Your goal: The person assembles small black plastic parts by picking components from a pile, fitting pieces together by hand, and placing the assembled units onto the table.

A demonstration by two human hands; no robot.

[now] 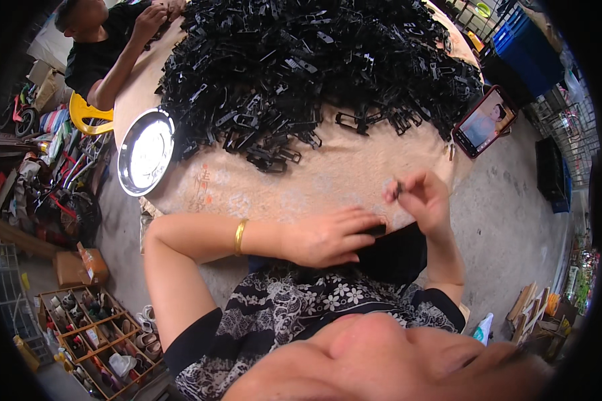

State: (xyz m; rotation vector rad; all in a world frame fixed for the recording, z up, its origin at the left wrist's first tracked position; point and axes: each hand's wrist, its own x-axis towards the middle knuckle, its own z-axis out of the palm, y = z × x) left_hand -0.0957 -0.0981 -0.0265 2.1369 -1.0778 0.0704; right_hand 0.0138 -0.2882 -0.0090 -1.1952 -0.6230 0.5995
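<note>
While the right hand (427,200) pinches a small dark piece (398,190) between thumb and fingers near the table's near edge, the left hand (331,236), fingers slightly bent, lies over a black piece (378,230), partly hidden; gripped or merely touched, cannot tell. Beyond both, across bare beige tablecloth (301,190): large heap of slotted black parts (301,67). Round shiny metal tray (147,154) left of heap; smartphone (486,121), tilted, at right.
</note>
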